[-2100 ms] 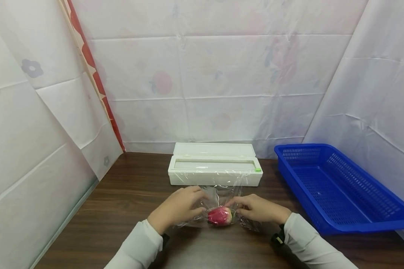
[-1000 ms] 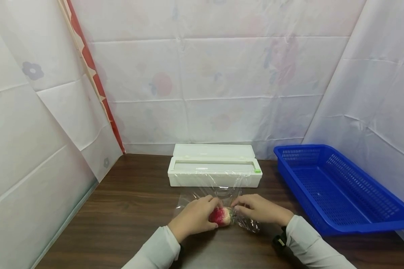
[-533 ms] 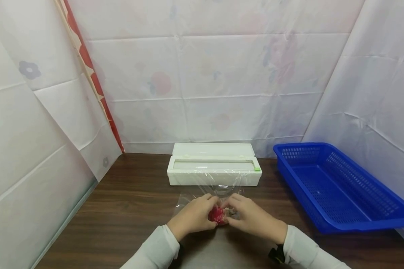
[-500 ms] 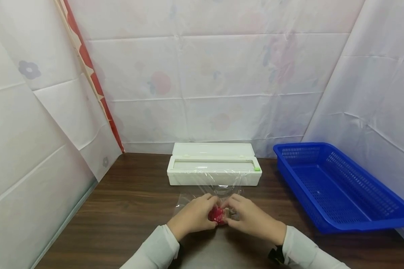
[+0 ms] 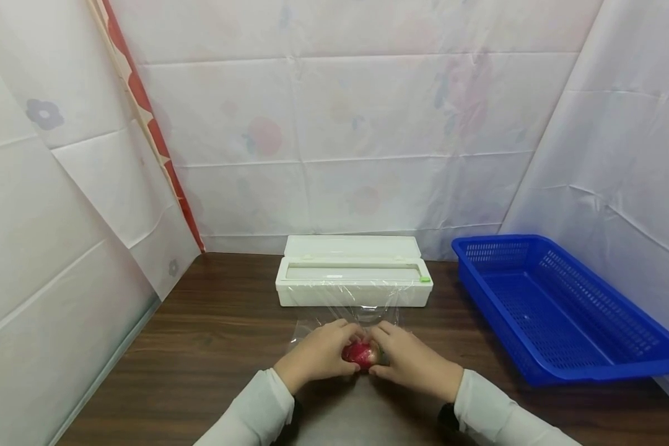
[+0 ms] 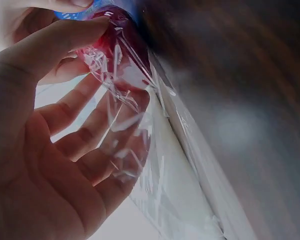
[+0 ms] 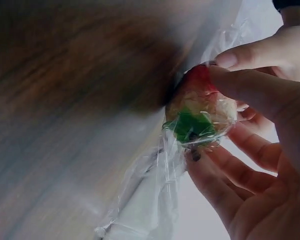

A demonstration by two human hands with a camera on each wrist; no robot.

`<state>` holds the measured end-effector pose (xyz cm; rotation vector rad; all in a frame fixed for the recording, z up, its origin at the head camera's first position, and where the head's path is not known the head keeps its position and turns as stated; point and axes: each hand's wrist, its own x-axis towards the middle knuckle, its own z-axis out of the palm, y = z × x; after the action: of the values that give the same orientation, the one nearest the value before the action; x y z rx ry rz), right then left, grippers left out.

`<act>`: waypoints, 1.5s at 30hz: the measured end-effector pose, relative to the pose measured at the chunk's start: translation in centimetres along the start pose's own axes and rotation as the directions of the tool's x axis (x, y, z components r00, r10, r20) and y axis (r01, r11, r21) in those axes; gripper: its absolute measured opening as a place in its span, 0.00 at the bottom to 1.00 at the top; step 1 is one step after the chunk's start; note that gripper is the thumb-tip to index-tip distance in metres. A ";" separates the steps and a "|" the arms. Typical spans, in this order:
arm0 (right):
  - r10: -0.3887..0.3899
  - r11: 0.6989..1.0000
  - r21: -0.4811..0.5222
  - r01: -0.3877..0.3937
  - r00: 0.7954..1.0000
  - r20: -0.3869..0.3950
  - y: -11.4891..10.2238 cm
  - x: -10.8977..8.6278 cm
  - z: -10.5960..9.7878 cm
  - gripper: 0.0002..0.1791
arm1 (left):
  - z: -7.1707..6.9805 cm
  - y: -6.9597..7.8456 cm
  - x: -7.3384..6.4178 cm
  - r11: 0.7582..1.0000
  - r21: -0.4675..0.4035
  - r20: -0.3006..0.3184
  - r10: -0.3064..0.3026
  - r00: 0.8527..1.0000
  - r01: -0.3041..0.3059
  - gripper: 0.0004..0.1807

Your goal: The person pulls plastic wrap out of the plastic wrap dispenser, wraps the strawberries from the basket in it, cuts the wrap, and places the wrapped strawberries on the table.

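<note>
A small red fruit (image 5: 360,355) with a cream band and a green, dark-stemmed end lies on the table, wrapped in clear cling film (image 6: 135,135). My left hand (image 5: 320,350) grips its red end, the thumb pressing on top in the left wrist view and the fingers bent behind the film. On the other side my right hand (image 5: 412,359) holds the cream and green end (image 7: 195,125), thumb and fingers curved round it. Film stretches from the fruit back to a white cling film dispenser (image 5: 354,294) with its lid raised. The hands partly hide the fruit.
To the right stands a blue perforated basket (image 5: 568,310). The dark wooden table (image 5: 217,322) meets patterned white sheets (image 5: 334,124) at the back and sides. A small green slider (image 5: 425,279) sits at the dispenser's right end.
My left hand has moved right and closed on the fruit. My right hand has come in leftward from the loose film at the side and now grips the fruit's other end.
</note>
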<state>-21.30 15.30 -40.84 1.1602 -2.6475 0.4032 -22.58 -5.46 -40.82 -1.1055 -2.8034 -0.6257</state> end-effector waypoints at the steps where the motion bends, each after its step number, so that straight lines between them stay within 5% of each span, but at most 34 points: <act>1: 0.007 1.000 0.001 -0.007 1.000 0.004 0.0 0.1 0.0 0.24 | 0.0 -0.1 0.1 1.000 -0.009 0.008 -0.003 1.000 0.004 0.26; 16: 0.075 0.974 0.203 -0.102 0.987 0.139 2.1 1.2 0.0 0.20 | -0.2 -1.8 0.5 0.994 -0.107 0.089 0.034 0.995 -0.024 0.24; 26: 0.039 0.953 0.282 -0.108 0.969 0.243 3.4 2.7 0.0 0.15 | -0.4 -2.9 0.3 0.987 -0.157 0.119 -0.028 0.993 0.046 0.21; 35: 0.069 0.922 0.332 -0.198 0.930 0.361 4.1 4.0 -0.3 0.10 | -1.4 -3.7 -0.4 0.993 -0.021 0.086 -0.111 0.990 0.113 0.22; 45: 0.045 0.966 0.226 -0.127 0.941 0.337 4.2 5.1 -0.6 0.12 | -2.0 -3.3 -1.0 0.989 0.126 -0.047 -0.065 0.997 0.071 0.20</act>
<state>-27.74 14.81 -39.35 1.2833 -3.0147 0.6161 -24.17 -9.05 -40.35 -0.9657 -2.8097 -0.4615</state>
